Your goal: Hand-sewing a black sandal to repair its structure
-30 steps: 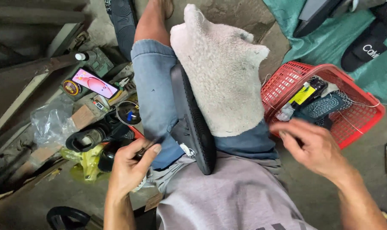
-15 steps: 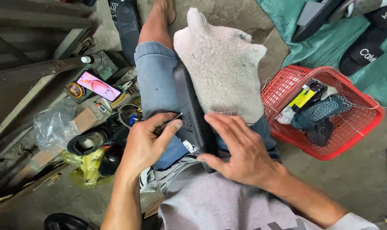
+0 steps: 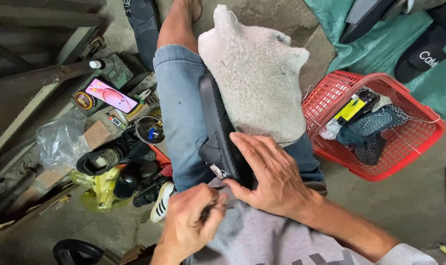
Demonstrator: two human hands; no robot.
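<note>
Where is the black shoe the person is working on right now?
In the head view, the black shoe lies on its edge on the person's lap, between the denim-clad thigh and the grey towel, with the right hand pressed flat on its near end.

L hand (image 3: 193, 223): fist-like, fingers curled in, pinching sth small, low centre.
R hand (image 3: 274, 174): flat, palm down, fingers spread fwd, forearm angling from lower right.

1 head cam, looking steeply down, close on lap.
</note>
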